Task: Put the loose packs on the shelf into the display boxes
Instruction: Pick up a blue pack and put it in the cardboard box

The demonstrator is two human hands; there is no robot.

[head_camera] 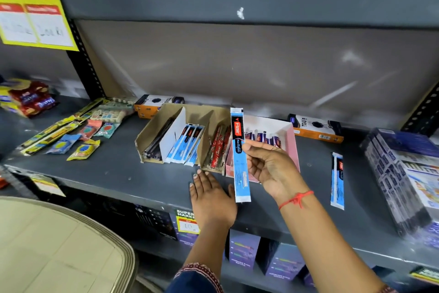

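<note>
My right hand (270, 166) holds a long blue Flair refill pack (240, 155) upright, in front of the display boxes. My left hand (210, 195) rests flat on the grey shelf (118, 174), fingers apart, just below the boxes. A brown cardboard display box (152, 131) has three sections: black packs on the left, blue packs (187, 143) in the middle, red packs (219, 147) on the right. A white and pink display box (291, 135) behind my right hand holds dark blue packs. Another loose blue pack (337, 181) lies on the shelf to the right.
Orange and black pen boxes (318, 127) lie behind the display boxes. Small colourful packets (83, 135) and long yellow strips lie at the left. A stack of blue boxes (403, 174) fills the right end. A yellow price sign (35, 21) hangs upper left.
</note>
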